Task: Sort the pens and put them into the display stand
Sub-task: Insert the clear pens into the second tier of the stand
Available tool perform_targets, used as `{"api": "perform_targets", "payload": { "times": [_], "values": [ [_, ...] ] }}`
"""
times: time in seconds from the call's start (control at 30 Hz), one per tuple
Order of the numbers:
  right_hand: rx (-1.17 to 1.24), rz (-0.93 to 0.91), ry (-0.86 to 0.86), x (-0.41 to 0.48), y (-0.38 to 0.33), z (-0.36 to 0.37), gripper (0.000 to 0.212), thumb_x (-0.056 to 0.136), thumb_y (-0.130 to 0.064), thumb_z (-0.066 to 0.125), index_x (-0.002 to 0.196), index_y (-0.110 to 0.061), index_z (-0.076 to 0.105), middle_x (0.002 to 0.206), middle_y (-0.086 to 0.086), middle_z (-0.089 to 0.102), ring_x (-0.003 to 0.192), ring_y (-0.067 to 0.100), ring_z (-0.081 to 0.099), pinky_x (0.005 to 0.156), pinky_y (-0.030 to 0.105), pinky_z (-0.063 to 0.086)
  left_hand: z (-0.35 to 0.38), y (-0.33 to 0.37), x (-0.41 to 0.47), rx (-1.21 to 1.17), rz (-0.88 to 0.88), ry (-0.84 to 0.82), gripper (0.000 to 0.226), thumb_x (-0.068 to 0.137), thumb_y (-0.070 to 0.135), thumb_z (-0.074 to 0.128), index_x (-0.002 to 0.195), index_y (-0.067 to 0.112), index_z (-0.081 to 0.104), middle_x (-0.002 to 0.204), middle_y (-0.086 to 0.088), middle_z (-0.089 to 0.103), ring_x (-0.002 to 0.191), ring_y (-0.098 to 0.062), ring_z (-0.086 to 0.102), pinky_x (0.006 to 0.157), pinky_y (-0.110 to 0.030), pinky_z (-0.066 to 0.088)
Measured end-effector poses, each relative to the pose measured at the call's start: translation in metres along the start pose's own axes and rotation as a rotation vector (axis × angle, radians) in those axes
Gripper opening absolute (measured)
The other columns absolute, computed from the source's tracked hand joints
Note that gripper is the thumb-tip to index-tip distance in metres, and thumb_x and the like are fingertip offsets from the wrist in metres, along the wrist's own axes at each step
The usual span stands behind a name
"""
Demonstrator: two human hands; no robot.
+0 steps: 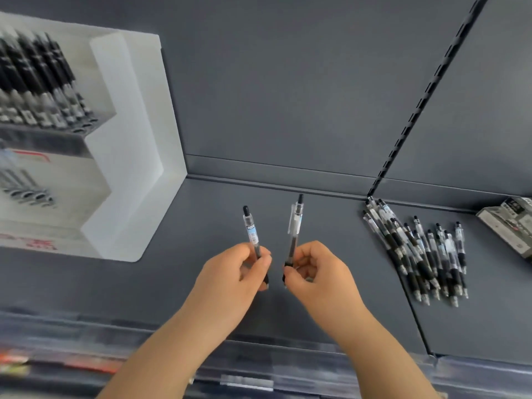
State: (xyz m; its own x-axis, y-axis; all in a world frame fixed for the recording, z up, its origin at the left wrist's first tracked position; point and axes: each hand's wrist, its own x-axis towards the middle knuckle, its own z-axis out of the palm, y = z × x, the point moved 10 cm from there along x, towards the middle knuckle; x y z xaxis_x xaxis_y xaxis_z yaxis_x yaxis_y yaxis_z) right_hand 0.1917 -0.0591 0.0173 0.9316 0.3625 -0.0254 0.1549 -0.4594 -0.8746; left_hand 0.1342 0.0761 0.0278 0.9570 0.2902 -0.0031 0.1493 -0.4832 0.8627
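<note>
Both hands raised over the dark grey shelf [288, 226], each pinching one pen upright by its lower barrel. Left hand [239, 272]: fingers closed around a clear retractable pen with black clicker and pale blue label [251, 230]. Right hand [316, 272]: fingertips closed around a clear retractable pen with a transparent clip [295, 226]. The two pens are side by side, apart, clickers up. A loose pile of similar clear-and-black pens [417, 249] lies on the shelf to the right, beside a grey cardboard box [509, 223]. White stepped display stand [126, 139] sits at left, its blurred upper tier holding black pens.
</note>
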Motion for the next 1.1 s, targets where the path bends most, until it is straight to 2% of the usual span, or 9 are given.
{"api": "perform_targets", "payload": {
  "times": [0.17, 0.27, 0.4, 0.5, 0.6, 0.7, 0.83, 0.97, 1.1],
  "values": [
    [0.022, -0.055, -0.091, -0.002, -0.013, 0.019, 0.037, 0.085, -0.012, 0.062, 0.096, -0.044, 0.046, 0.08, -0.007, 0.064, 0.063, 0.005, 0.055, 0.06, 0.015, 0.049, -0.019, -0.005, -0.015, 0.006, -0.049, 0.048, 0.021, 0.092, 0.026, 0.055, 0.102, 0.042, 0.045, 0.085, 0.012, 0.065, 0.071, 0.004, 0.065, 0.066, -0.012, 0.05],
    [0.038, -0.053, -0.095, -0.004, -0.02, 0.031, 0.029, 0.088, -0.014, 0.058, 0.093, -0.04, 0.047, 0.079, -0.005, 0.065, 0.066, 0.011, 0.061, 0.063, 0.026, 0.055, -0.036, -0.01, -0.019, 0.021, -0.048, 0.075, 0.005, 0.094, 0.035, 0.046, 0.097, 0.036, 0.05, 0.084, 0.011, 0.065, 0.07, 0.005, 0.064, 0.067, -0.017, 0.052],
    [0.033, -0.065, -0.107, -0.003, -0.04, 0.054, 0.012, 0.093, -0.021, 0.052, 0.089, -0.033, 0.051, 0.076, -0.003, 0.068, 0.063, 0.01, 0.063, 0.063, 0.031, 0.055, -0.064, -0.014, -0.023, -0.022, -0.011, 0.104, 0.02, 0.093, 0.043, 0.032, 0.097, 0.033, 0.049, 0.085, 0.014, 0.064, 0.066, 0.001, 0.064, 0.062, -0.016, 0.05],
    [0.008, -0.117, -0.056, 0.003, -0.07, 0.072, 0.01, 0.093, -0.026, 0.053, 0.083, -0.03, 0.055, 0.071, -0.004, 0.068, 0.054, 0.007, 0.058, 0.06, 0.025, 0.052, -0.109, -0.025, -0.019, -0.072, 0.019, 0.201, 0.005, 0.094, 0.037, 0.041, 0.098, 0.034, 0.041, 0.083, 0.014, 0.067, 0.062, -0.003, 0.065, 0.06, -0.019, 0.049],
    [0.019, -0.172, 0.004, 0.007, -0.106, 0.097, 0.012, 0.091, -0.023, 0.056, 0.087, -0.034, 0.054, 0.072, -0.007, 0.067, 0.06, 0.009, 0.06, 0.058, 0.022, 0.052, -0.158, -0.039, -0.011, -0.098, 0.044, 0.227, 0.012, 0.091, 0.032, 0.053, 0.093, 0.031, 0.042, 0.083, 0.014, 0.069, 0.061, -0.003, 0.066, 0.061, -0.026, 0.053],
    [0.049, -0.215, 0.044, 0.013, -0.147, 0.13, 0.028, 0.088, -0.019, 0.06, 0.093, -0.043, 0.046, 0.078, -0.012, 0.065, 0.068, 0.01, 0.065, 0.059, 0.021, 0.053, -0.209, -0.054, -0.005, -0.101, 0.069, 0.231, 0.015, 0.084, 0.031, 0.063, 0.085, 0.023, 0.05, 0.077, 0.007, 0.069, 0.059, -0.006, 0.066, 0.061, -0.031, 0.055],
    [0.047, -0.273, 0.094, 0.021, -0.192, 0.171, 0.028, 0.089, -0.021, 0.057, 0.09, -0.045, 0.043, 0.08, -0.015, 0.066, 0.069, 0.009, 0.065, 0.06, 0.029, 0.055, -0.266, -0.071, -0.001, -0.132, 0.138, 0.217, 0.008, 0.085, 0.029, 0.059, 0.085, 0.022, 0.057, 0.075, 0.009, 0.069, 0.058, -0.008, 0.067, 0.057, -0.022, 0.055],
    [0.084, -0.274, 0.138, 0.022, -0.217, 0.201, 0.014, 0.091, -0.026, 0.05, 0.086, -0.039, 0.047, 0.076, -0.014, 0.067, 0.062, 0.01, 0.062, 0.061, 0.029, 0.054, -0.307, -0.074, 0.001, -0.12, 0.192, 0.178, 0.035, 0.07, 0.05, 0.047, 0.094, 0.025, 0.05, 0.077, 0.014, 0.069, 0.057, -0.007, 0.068, 0.058, -0.023, 0.056],
    [0.039, -0.262, 0.211, 0.023, -0.233, 0.208, 0.008, 0.091, -0.029, 0.052, 0.083, -0.03, 0.054, 0.071, -0.007, 0.066, 0.061, 0.011, 0.062, 0.06, 0.028, 0.054, -0.335, -0.068, 0.01, -0.013, 0.242, 0.182, 0.023, 0.08, 0.04, 0.062, 0.089, 0.022, 0.052, 0.076, 0.006, 0.07, 0.058, 0.001, 0.066, 0.056, -0.013, 0.051]
  ]
}}
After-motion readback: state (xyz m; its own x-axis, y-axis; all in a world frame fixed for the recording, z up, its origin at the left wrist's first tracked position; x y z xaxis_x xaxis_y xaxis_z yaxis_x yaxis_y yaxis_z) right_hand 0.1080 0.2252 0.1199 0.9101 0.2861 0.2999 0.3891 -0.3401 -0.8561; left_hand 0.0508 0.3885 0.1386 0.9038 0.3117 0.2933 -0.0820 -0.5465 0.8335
